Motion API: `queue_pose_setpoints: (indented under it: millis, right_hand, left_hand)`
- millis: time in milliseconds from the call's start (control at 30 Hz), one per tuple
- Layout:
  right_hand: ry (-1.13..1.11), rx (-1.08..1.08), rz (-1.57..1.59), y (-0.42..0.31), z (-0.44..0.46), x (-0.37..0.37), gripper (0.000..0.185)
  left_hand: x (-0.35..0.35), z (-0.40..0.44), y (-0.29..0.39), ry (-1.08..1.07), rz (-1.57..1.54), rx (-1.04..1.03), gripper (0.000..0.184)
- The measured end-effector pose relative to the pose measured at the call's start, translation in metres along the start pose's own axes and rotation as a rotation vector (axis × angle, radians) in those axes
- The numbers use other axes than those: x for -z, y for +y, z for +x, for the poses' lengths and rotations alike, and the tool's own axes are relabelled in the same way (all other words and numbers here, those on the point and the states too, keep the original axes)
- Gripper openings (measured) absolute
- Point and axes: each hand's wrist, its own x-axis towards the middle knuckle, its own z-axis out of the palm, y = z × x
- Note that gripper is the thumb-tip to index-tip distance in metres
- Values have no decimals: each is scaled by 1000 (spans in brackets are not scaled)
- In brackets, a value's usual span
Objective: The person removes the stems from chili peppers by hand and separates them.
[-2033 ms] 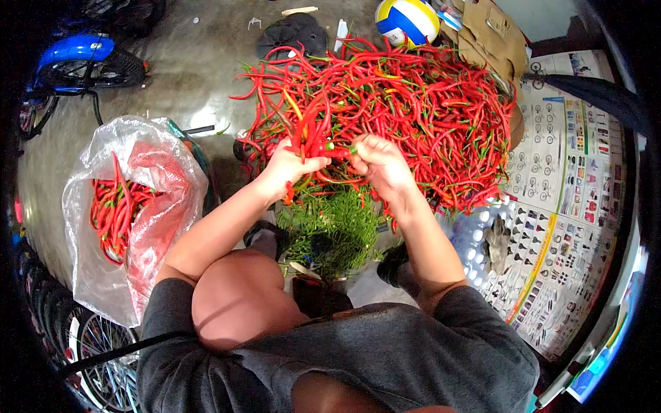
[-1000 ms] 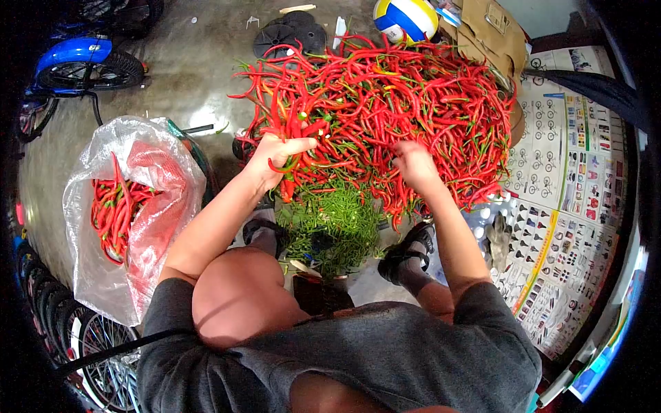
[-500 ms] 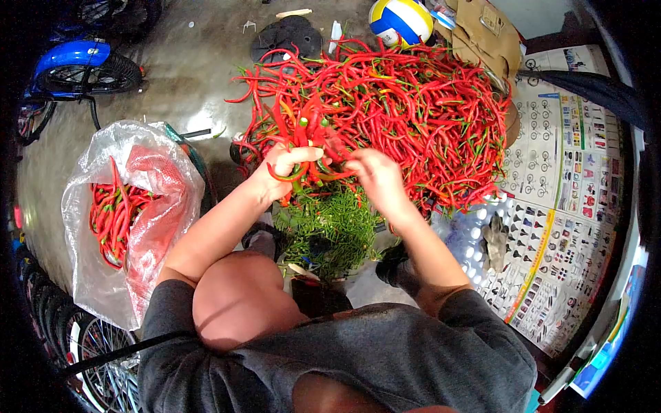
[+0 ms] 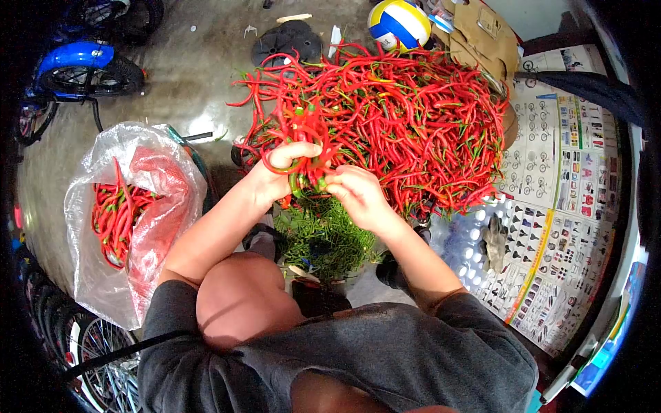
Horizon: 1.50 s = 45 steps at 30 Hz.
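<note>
Head view, with the clock centred on the hands. Grips a loose bunch of red chillies (image 4: 308, 127) in the left hand (image 4: 275, 168), closed round the middle, with red lengths and pale green ends poking out toward twelve o'clock and further green ends toward six. Brings the right hand (image 4: 358, 196) in from four o'clock, drawn narrow, fingertips touching the lower end of the bunch; cannot tell about any stem caught between them.

Differs from a second ago chiefly in the right hand: well apart from the bunch then, over the pile; half a second ago, beside the bunch's right edge; now lower, right at the green ends. Means, as a judgement, both hands at work together on one bunch, with no reach into the pile at this moment. Keeps the left hand in nearly the same place.

Has the large pile of red chillies (image 4: 427, 117) at two o'clock, a heap of green stems (image 4: 334, 241) at six, and a clear plastic bag (image 4: 165, 220) between eight and nine, holding more red chillies (image 4: 118, 224). Farther out, beyond the pile, a ball (image 4: 399, 26) at one.
</note>
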Motion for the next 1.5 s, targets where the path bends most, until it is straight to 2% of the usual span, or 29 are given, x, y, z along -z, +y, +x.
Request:
queue_pose_setpoints:
  millis: [67,100,167,200,233,267,300,367,400,467,500,533,567,600,667,733,800,833,867,967,1033,1067,1133,1167,1200,1267,1333,1400,1500]
  right_hand:
    - [-72,234,-244,-16,6,6,10]
    - [-113,341,-301,-28,12,10,13]
    - [-156,534,-335,-39,16,7,18]
    - [-207,550,-342,-51,18,12,16]
    - [-255,554,-376,-59,17,18,15]
    - [-301,549,-409,-65,13,23,15]
    - [-285,540,-422,-65,9,26,15]
    - [-291,411,-318,-59,-2,25,14]
    - [-377,277,-335,-52,-10,24,20]
    - [-399,94,-424,-28,-37,15,33]
    - [-465,-7,-475,-20,-49,12,42]
    - [-467,-73,-473,-11,-64,6,44]
    - [-531,-200,-435,0,-75,0,44]
    - [-601,-331,-397,6,-87,-4,44]
    - [-655,-341,-399,7,-101,-10,43]
    - [-714,-355,-402,5,-115,-16,42]
    - [-708,-400,-387,3,-124,-21,40]
    - [-705,-421,-397,3,-126,-22,39]
    - [-705,-417,-396,3,-129,-23,39]
    - [-636,-399,-389,13,-139,-22,38]
    - [-653,-440,-401,20,-144,-20,37]
    - [-652,-437,-405,23,-145,-17,37]
    - [-601,-459,-374,29,-149,-14,35]
    - [-601,-457,-374,35,-150,-13,35]
    - [-584,-478,-342,42,-151,-13,33]
    - [-569,-500,-307,48,-145,-12,32]
    - [-495,-547,-312,53,-132,-9,30]
    - [-391,-564,-256,76,-115,-12,22]
    - [-183,-561,-234,106,-80,-21,22]
  left_hand:
    - [1,-5,9,-204,27,249,23]
    - [-9,-12,10,-163,81,274,22]
    - [-20,-24,11,-162,112,259,21]
    - [-26,-30,13,-131,160,241,23]
    - [-31,-38,18,-139,210,118,23]
    - [-22,-49,35,-86,352,99,23]
    - [-22,-67,53,109,394,88,23]
    - [-37,-134,85,336,479,-274,26]
    - [-41,-164,98,450,511,-426,31]
    - [0,-228,123,573,827,-689,36]
    - [40,-258,133,719,1099,-765,36]
    - [52,-274,131,856,1250,-770,36]
    - [53,-282,125,946,1487,-645,36]
    - [56,-288,116,1026,1716,-499,36]
    - [100,-294,104,1189,2023,-85,46]
    - [174,-298,97,1078,1922,-187,50]
    - [128,-280,82,1373,1872,-233,47]
    - [140,-281,82,1276,1981,-361,45]
    - [149,-280,81,1334,2097,-293,50]
    - [121,-279,75,1382,2059,-193,63]
    - [115,-288,77,1185,1904,-164,72]
    - [111,-291,79,1187,1903,-169,72]
    - [86,-297,84,1243,1931,2,76]
    - [49,-291,81,1360,1991,93,68]
    - [38,-287,80,1361,1992,93,68]
    - [22,-279,76,1307,2145,-605,51]
    - [-20,-242,65,1042,1702,-885,33]
    - [-39,-195,54,698,1552,-797,27]
    - [-38,-104,33,155,1333,-489,28]
